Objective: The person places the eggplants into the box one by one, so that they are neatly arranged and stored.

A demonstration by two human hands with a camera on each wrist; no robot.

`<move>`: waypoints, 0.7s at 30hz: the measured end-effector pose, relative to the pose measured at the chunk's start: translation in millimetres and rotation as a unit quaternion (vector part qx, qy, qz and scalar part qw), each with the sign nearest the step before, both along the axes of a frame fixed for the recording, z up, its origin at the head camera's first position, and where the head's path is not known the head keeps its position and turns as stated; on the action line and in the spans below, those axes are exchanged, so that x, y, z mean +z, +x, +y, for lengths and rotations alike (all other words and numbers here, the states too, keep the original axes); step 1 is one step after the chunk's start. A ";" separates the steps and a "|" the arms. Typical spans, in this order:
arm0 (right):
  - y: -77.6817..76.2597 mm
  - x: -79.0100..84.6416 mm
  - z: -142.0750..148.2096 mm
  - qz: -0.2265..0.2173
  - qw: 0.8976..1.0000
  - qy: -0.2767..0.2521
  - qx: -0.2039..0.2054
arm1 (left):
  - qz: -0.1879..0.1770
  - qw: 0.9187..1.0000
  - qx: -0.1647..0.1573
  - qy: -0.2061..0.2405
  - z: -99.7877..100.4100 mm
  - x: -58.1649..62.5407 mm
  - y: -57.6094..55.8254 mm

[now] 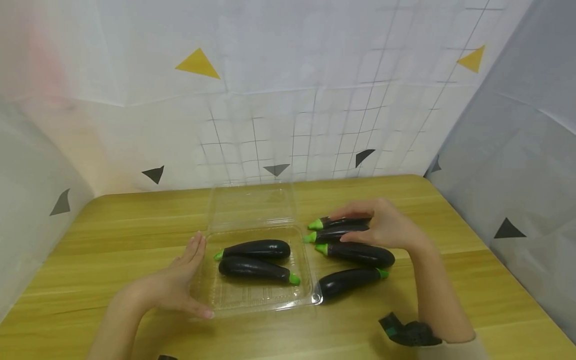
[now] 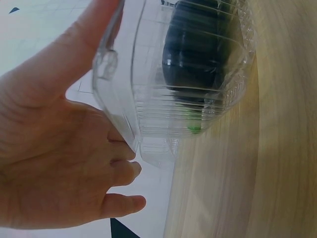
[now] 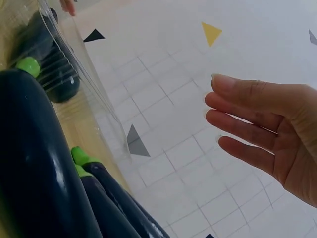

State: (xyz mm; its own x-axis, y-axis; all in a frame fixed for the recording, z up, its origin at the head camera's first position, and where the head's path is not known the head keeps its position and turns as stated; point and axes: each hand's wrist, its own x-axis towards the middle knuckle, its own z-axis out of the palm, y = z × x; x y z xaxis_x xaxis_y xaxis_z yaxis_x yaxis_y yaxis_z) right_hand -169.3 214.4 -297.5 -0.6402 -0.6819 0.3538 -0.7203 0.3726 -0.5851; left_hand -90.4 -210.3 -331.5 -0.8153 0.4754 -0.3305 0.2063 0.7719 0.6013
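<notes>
My left hand (image 1: 175, 282), fingers straight and thumb spread, touches the left rim of a clear plastic clamshell box (image 1: 258, 300). Inside lie two dark eggplants: the far one (image 1: 261, 248) has its green stem to the left, the near one (image 1: 252, 268) to the right. In the left wrist view, the thumb of the left hand (image 2: 64, 148) is at the box's rim. Over several loose eggplants (image 1: 360, 254) right of the box hovers my right hand (image 1: 382, 222), with fingers loosely bent. The right wrist view shows that hand (image 3: 277, 124) holding nothing, clear of the eggplants (image 3: 39, 153).
The box's clear lid (image 1: 252, 205) lies folded back behind it on the wooden table (image 1: 135, 215). One loose eggplant (image 1: 346, 283) lies by the box's front right corner. White sheeting (image 1: 288, 60) with triangle markers stands behind the table and at both sides.
</notes>
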 end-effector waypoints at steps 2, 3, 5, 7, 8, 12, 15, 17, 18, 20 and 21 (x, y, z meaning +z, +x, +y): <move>-1.9 -1.6 3.8 -0.014 1.000 0.008 -0.016 | 0.000 1.000 0.000 0.000 0.2 0.5 0.0; -2.6 -2.2 5.5 -0.024 0.999 0.013 -0.025 | 0.000 1.000 0.001 -0.002 0.3 0.5 -0.1; -4.1 -3.6 8.3 -0.043 0.998 0.023 -0.043 | 0.000 1.000 0.001 -0.003 0.3 0.4 0.0; -5.9 -5.5 10.3 -0.057 0.996 0.034 -0.058 | 0.002 1.000 0.000 0.000 0.6 0.5 0.6; -6.6 -6.5 11.1 -0.062 0.995 0.040 -0.064 | 0.001 1.000 0.002 -0.002 0.7 0.6 0.6; -10.6 -11.0 13.8 -0.065 0.993 0.061 -0.074 | 0.000 1.000 0.009 -0.008 1.1 1.4 0.6; -13.7 -15.0 16.1 -0.078 0.991 0.069 -0.078 | 0.002 1.000 0.009 -0.007 1.1 1.3 0.9; -16.0 -18.5 17.7 -0.090 0.990 0.074 -0.079 | 0.004 1.000 0.008 -0.007 1.0 0.9 0.9; -17.2 -20.3 18.7 -0.097 0.989 0.076 -0.078 | 0.003 1.000 0.008 -0.007 1.1 1.0 1.0; -19.7 -24.1 20.7 -0.107 0.988 0.081 -0.080 | 0.001 1.000 0.010 -0.007 1.5 1.5 1.0; -21.0 -26.3 21.9 -0.114 0.986 0.084 -0.083 | -0.001 1.000 0.013 -0.008 1.7 1.9 0.9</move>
